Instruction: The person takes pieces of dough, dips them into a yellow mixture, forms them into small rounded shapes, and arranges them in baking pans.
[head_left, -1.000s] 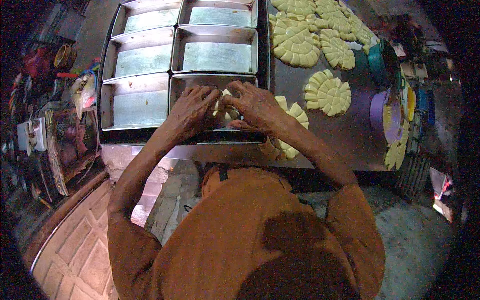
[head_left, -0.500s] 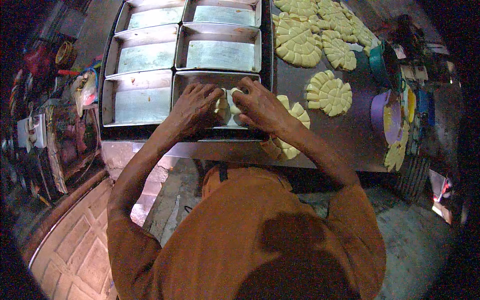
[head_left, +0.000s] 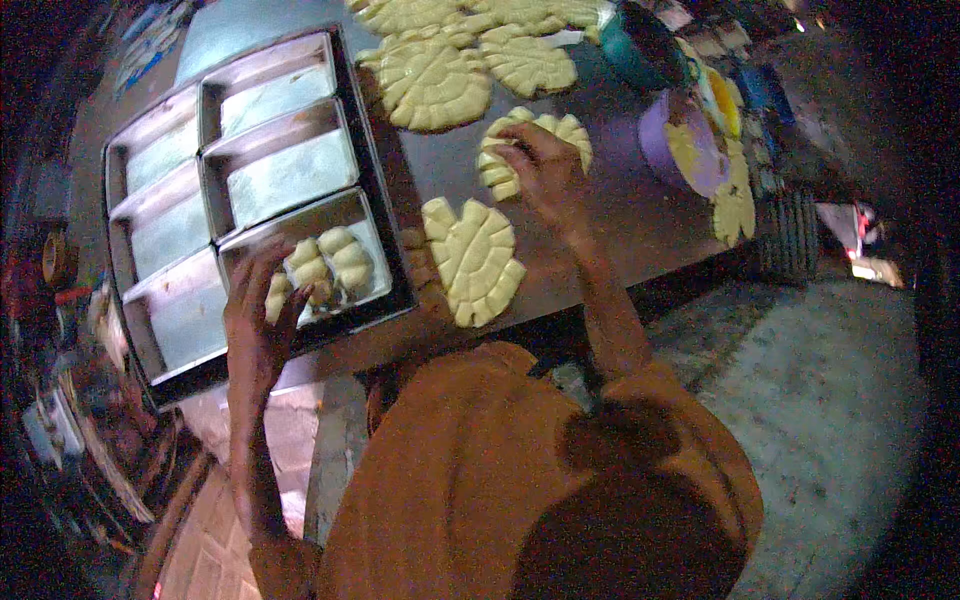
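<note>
My left hand reaches into the near right metal pan, its fingers and thumb curled round a pale dough piece. Beside it in that pan lie more plump dough pieces. Over a round of dough cut into wedges, my right hand has its fingertips bent down on the left part. What the fingertips grip there is partly hidden. Nearer to me lies another cut dough round, with a gap in its upper edge.
Several rectangular pans stand together on a dark tray at the left. Further cut dough rounds lie at the back. To the right are a purple bowl, a teal container and the table's edge.
My right hand has left the pan and moved right to a dough round. My left hand stays at the pan, where dough pieces now show. The whole view has swung right.
</note>
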